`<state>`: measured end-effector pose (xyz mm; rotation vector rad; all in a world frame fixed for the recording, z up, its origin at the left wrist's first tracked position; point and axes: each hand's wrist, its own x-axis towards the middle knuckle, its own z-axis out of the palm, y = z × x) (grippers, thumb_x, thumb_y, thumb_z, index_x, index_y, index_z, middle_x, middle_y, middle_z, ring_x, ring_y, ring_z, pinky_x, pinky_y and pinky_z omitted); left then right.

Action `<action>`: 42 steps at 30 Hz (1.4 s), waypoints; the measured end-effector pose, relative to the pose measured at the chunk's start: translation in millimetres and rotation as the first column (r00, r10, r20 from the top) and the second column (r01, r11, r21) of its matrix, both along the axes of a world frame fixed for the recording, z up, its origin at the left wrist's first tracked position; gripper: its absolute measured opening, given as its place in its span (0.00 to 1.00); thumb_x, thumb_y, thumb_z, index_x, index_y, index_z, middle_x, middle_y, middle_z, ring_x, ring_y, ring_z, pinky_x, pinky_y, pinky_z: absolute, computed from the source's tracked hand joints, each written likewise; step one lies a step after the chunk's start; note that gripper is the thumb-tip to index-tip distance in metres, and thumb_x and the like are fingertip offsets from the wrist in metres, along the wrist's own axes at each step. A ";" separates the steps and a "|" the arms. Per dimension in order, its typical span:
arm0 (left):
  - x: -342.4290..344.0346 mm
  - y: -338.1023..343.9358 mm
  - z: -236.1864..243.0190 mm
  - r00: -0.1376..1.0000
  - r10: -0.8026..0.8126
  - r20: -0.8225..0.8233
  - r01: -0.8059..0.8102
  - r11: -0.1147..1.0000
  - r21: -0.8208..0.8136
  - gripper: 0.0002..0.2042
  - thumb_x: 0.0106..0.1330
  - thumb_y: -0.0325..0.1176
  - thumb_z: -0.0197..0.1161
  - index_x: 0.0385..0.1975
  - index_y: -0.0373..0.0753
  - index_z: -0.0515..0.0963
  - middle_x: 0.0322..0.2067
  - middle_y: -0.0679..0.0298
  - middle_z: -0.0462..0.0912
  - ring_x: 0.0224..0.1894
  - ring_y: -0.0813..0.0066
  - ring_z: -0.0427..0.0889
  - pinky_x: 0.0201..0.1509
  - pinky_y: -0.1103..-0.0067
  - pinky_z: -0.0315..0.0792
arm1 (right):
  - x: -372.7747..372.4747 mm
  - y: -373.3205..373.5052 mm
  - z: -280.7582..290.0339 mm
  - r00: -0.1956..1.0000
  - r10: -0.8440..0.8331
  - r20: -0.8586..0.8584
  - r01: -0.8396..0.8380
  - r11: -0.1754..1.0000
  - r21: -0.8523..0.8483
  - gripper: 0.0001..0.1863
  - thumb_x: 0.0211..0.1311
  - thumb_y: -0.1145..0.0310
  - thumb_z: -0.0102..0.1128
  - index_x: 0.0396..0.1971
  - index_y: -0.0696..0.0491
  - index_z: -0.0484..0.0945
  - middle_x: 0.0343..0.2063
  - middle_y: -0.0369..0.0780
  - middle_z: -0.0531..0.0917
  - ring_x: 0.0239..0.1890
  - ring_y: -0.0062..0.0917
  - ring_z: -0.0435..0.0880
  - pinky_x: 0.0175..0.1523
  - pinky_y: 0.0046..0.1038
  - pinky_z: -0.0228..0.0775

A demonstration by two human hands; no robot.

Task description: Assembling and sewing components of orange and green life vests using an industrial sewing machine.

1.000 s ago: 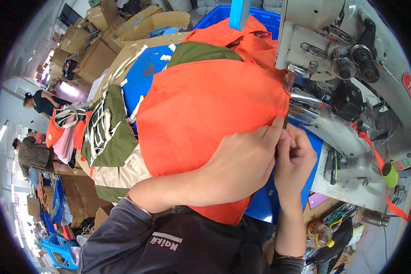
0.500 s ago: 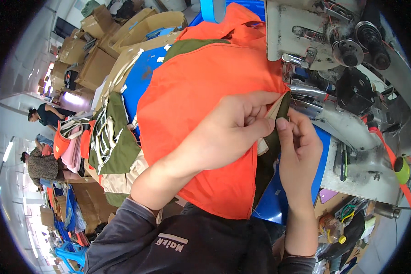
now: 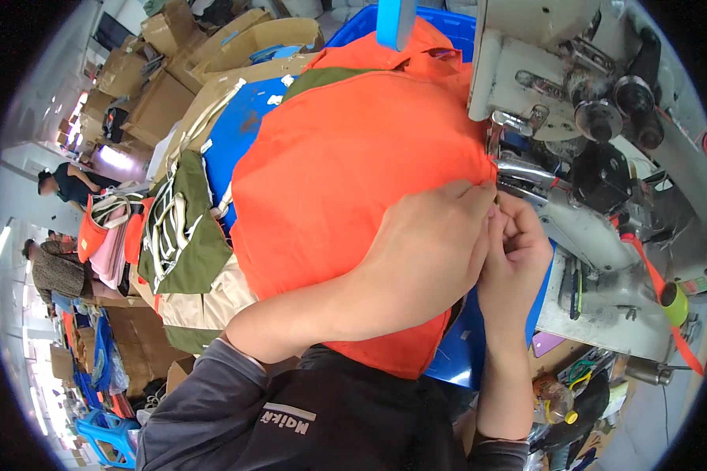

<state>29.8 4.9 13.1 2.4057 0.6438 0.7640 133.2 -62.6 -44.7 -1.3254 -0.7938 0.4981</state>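
Note:
A large piece of orange fabric with an olive-green strip at its far side spreads across the work surface and down to my lap. Its right edge reaches the metal presser parts of an industrial sewing machine. Just short of these parts, my left hand is closed on the fabric's edge, its back hiding most of the fingertips. Beside it my right hand pinches the same edge with curled fingers, thumb against the left fingertips. The edge between the fingertips is largely hidden.
Olive and cream fabric pieces with white straps lie to the left on a blue surface. Cardboard boxes stand behind. Scissors and a plastic bottle lie at lower right. Two people are far left.
My left hand has rolled forward over the edge, covering the olive and cream layers that showed between my hands. Both hands now meet closer together at the fabric edge. The view has shifted slightly.

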 end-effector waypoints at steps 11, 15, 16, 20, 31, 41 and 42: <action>4.0 10.8 -9.8 0.993 0.020 0.113 -0.018 1.000 -0.019 0.08 0.59 0.21 0.59 0.38 0.32 0.74 0.26 0.51 0.75 0.30 0.50 0.79 0.28 0.63 0.70 | 4.7 6.2 13.8 0.992 0.052 -0.114 -0.058 0.997 -0.050 0.08 0.69 0.77 0.56 0.45 0.62 0.78 0.26 0.32 0.83 0.25 0.08 0.75 0.29 0.14 0.65; -8.3 -9.8 -10.0 0.993 0.074 0.096 -0.072 0.997 -0.022 0.11 0.58 0.21 0.60 0.41 0.32 0.74 0.26 0.54 0.74 0.29 0.53 0.79 0.27 0.66 0.70 | -4.9 -4.5 1.8 0.997 -0.005 0.073 0.010 0.998 -0.066 0.09 0.66 0.79 0.58 0.45 0.61 0.78 0.25 0.31 0.80 0.25 0.08 0.72 0.28 0.15 0.64; -9.5 -14.3 -11.2 0.991 0.105 0.082 -0.105 0.994 -0.007 0.12 0.57 0.21 0.60 0.42 0.32 0.75 0.27 0.54 0.74 0.28 0.54 0.79 0.27 0.68 0.71 | -7.0 -6.4 -0.5 0.986 -0.038 0.160 0.048 0.997 -0.060 0.08 0.66 0.79 0.59 0.44 0.60 0.78 0.24 0.31 0.79 0.24 0.08 0.70 0.27 0.15 0.62; -17.6 -10.8 -4.6 0.994 0.100 -0.033 -0.101 0.995 -0.019 0.15 0.60 0.21 0.60 0.47 0.33 0.78 0.26 0.61 0.76 0.22 0.69 0.77 0.27 0.76 0.71 | -12.1 -10.0 -7.7 0.992 -0.049 0.117 0.052 0.998 -0.024 0.06 0.66 0.78 0.59 0.41 0.59 0.78 0.22 0.30 0.78 0.22 0.07 0.67 0.25 0.15 0.59; -20.0 2.3 16.9 0.998 -0.041 -0.037 0.029 0.957 -0.289 0.15 0.62 0.21 0.61 0.49 0.26 0.78 0.26 0.66 0.76 0.24 0.81 0.74 0.28 0.83 0.68 | -8.3 -11.5 1.2 0.994 0.072 -0.080 -0.073 0.997 -0.018 0.09 0.67 0.79 0.57 0.47 0.61 0.77 0.24 0.29 0.77 0.25 0.06 0.70 0.29 0.13 0.62; -11.0 -15.1 -4.3 0.991 0.043 -0.127 -0.020 0.984 0.177 0.20 0.60 0.24 0.60 0.53 0.29 0.75 0.31 0.55 0.77 0.28 0.56 0.80 0.28 0.67 0.75 | -7.2 -9.5 3.8 0.970 0.122 -0.212 -0.115 0.992 0.046 0.11 0.69 0.80 0.54 0.49 0.62 0.76 0.32 0.33 0.82 0.30 0.09 0.77 0.34 0.12 0.68; -9.4 -13.8 -5.3 0.993 0.048 -0.111 -0.028 0.984 0.177 0.20 0.60 0.24 0.60 0.53 0.29 0.75 0.31 0.55 0.77 0.28 0.56 0.80 0.28 0.67 0.75 | -5.3 -8.4 4.7 0.972 0.105 -0.212 -0.103 0.994 0.023 0.11 0.69 0.80 0.54 0.49 0.62 0.76 0.32 0.33 0.83 0.30 0.09 0.77 0.35 0.13 0.68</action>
